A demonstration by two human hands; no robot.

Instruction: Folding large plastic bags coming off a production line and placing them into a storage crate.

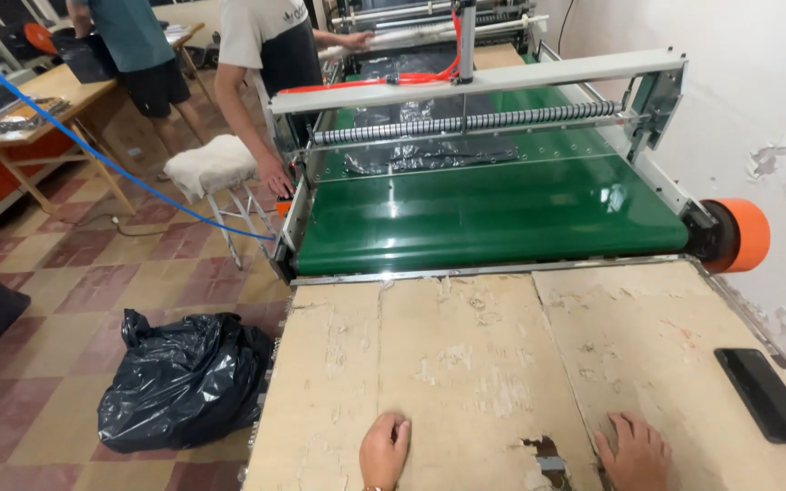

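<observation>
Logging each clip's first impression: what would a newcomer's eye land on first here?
Probably the wide green conveyor belt filling the middle, with black plastic film lying under its roller bar and an orange wheel at its right end. Nearer the camera, the left hand and right hand rest flat on the worn cardboard-topped table. A bulging black rubbish bag sits on the tiled floor at left.

Green conveyor belt [493, 214], orange roller [744, 235], black bag [184, 380]

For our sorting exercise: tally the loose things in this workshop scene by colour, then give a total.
Black: 2, the phone on the worktable and the full rubbish bag
White: 1, the stool cushion
Total: 3
</observation>
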